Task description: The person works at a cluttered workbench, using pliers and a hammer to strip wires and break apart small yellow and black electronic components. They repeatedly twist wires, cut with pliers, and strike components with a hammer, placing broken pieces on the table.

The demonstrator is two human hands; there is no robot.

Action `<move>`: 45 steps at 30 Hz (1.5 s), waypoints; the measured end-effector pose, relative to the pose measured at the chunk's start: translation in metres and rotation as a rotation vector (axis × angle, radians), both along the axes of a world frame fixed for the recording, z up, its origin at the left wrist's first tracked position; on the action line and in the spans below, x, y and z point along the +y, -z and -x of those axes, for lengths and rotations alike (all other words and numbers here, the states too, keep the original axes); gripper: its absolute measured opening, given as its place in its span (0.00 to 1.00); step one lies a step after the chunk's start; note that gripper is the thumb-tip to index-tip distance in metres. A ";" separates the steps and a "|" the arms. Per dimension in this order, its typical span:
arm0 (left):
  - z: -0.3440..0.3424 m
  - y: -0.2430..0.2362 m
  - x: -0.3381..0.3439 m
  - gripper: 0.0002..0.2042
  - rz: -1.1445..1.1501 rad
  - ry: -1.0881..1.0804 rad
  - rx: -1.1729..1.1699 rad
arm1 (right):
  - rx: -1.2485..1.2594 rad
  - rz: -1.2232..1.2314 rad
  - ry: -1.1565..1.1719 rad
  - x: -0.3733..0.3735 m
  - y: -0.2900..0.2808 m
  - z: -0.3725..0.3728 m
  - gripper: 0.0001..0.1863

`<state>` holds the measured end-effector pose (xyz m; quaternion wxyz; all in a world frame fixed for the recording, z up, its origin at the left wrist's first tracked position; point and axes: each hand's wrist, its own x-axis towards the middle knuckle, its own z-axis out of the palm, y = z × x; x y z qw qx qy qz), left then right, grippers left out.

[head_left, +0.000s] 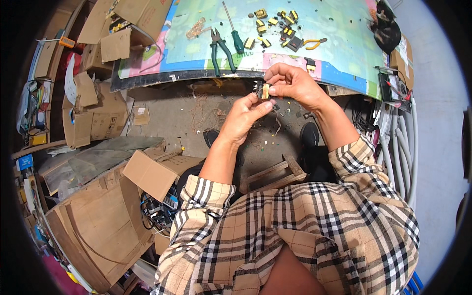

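Note:
In front of the table's near edge, both my hands hold a small transformer [266, 91] with a yellow-wrapped winding, a black body and a row of metal pins pointing left. My left hand [239, 120] is closed on its lower left side with thumb and fingertips. From the right, my right hand [296, 89] pinches the winding between thumb and forefinger. A thin, pale strand [279, 125] hangs below the part; where it begins is hidden by my fingers. Nearest on the table edge lies another small black-and-yellow transformer [309, 64].
On the mat-covered table [187, 54] lie green-handled pliers [215, 49], a green screwdriver [237, 42], yellow-handled cutters [315, 43], a copper wire tangle [197, 29] and several small transformers [286, 33]. Cardboard boxes [105, 118] stand left; grey pipes [400, 147] lean right. A wooden stool [273, 174] is below.

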<state>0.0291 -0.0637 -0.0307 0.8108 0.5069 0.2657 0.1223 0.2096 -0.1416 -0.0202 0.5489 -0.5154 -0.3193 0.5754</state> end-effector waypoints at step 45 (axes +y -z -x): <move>0.071 -0.052 0.067 0.09 -0.188 -0.247 0.181 | -0.659 0.195 0.228 -0.021 0.024 -0.063 0.12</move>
